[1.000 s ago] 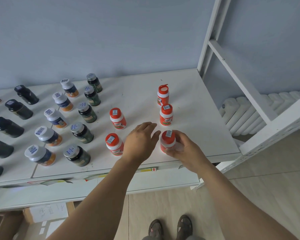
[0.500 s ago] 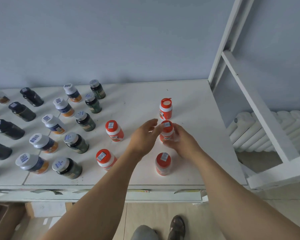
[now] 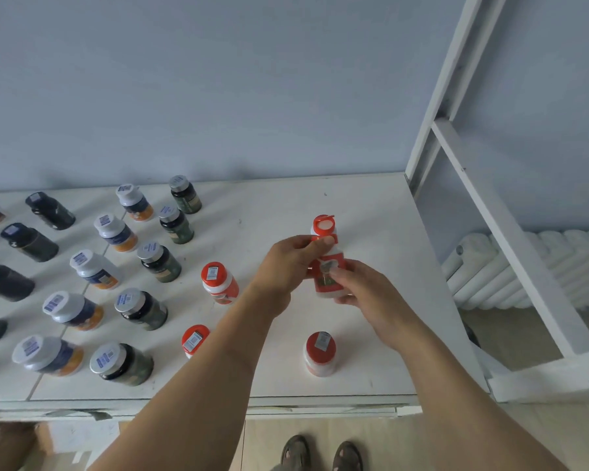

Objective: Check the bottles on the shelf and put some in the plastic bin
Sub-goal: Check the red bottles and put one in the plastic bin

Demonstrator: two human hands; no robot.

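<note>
Head view: both hands are holding a red-capped bottle (image 3: 327, 277) above the shelf (image 3: 371, 212), right hand (image 3: 364, 294) gripping its body, left hand (image 3: 286, 263) pinching the cap. The open-lidded bottle (image 3: 323, 226) just behind is risking a knock; no bin is showing.

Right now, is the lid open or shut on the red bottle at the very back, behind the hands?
Open. The back red bottle has its flip lid tipped up, and the white top under it shows.

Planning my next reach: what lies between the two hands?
In the head view, only the red-capped bottle: left hand pinches its top, right hand grips its body.
</note>
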